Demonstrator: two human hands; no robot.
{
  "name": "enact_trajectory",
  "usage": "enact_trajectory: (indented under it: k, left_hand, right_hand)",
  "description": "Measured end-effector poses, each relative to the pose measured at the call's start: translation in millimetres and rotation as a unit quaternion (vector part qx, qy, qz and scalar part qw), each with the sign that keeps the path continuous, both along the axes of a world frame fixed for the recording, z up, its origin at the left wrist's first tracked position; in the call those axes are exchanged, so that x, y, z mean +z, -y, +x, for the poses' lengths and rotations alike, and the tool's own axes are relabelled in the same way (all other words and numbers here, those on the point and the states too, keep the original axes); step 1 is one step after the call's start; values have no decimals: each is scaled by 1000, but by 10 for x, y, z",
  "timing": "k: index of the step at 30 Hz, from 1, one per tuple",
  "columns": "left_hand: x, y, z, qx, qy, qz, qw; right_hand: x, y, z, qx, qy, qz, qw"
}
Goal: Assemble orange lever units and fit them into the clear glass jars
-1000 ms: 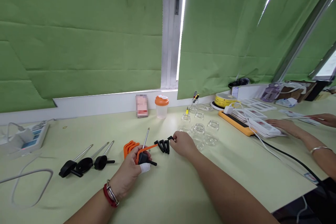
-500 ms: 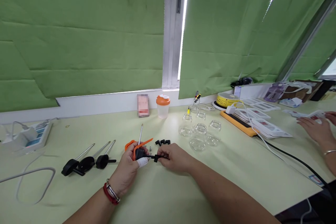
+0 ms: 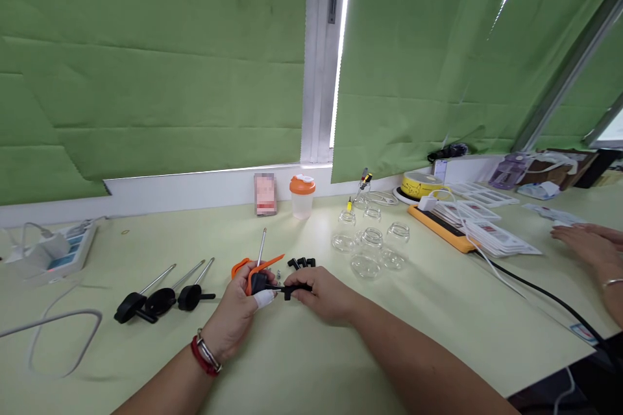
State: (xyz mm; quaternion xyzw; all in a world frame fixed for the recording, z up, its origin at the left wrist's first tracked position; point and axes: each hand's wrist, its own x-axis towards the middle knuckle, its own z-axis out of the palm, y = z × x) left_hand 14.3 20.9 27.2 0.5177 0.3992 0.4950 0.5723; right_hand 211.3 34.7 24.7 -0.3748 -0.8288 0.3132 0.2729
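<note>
My left hand (image 3: 237,311), a white wrap on its thumb, is closed around a black part (image 3: 259,283) with an upright metal rod (image 3: 262,246). An orange strip (image 3: 270,264) and an orange loop (image 3: 240,266) show at the same hand; what they belong to is unclear. With fingers pinched, my right hand (image 3: 318,295) holds a black handle piece (image 3: 298,287) on a thin shaft running to the black part. Just behind it lie several small black knobs (image 3: 302,263) and tiny metal pieces (image 3: 279,273). Left of my hands lie three similar black parts with rods (image 3: 160,301).
Several clear glass jars (image 3: 372,249) stand to the right of my hands. Behind are an orange-lidded cup (image 3: 302,198) and a pink box (image 3: 265,194). An orange power strip (image 3: 440,230) borders stacked cards (image 3: 496,237). At far right are another person's hands (image 3: 591,246).
The black handle piece has turned slightly in my right fingers, which now sit a little differently on it. My left hand stays put. The other person's hands have moved closer together.
</note>
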Motion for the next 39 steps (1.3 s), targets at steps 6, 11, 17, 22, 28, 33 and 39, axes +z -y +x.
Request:
enact_trajectory:
  k: [6, 11, 17, 22, 28, 33, 39]
  left_hand:
    - [-18, -15, -5, 2, -39, -44, 998]
    - [-55, -3, 23, 33, -86, -23, 995]
    - [-63, 4, 58, 69, -98, -43, 992]
    - [-39, -3, 60, 75, -107, -53, 990]
    - [-109, -42, 33, 77, -82, -31, 993]
    - [-144, -41, 32, 107, -91, -21, 990]
    - [-95, -17, 32, 96, -101, -8, 990]
  right_hand:
    - [-27, -15, -7, 14, -6, 38, 999]
    - [-49, -46, -10, 7, 12, 73, 997]
    - [-57, -28, -33, 13, 24, 89, 996]
    - [-55, -3, -72, 12, 32, 101, 994]
    - [-73, -8, -86, 17, 31, 128, 991]
    - [-97, -2, -79, 14, 26, 103, 994]
    - [-93, 7, -67, 11, 16, 98, 995]
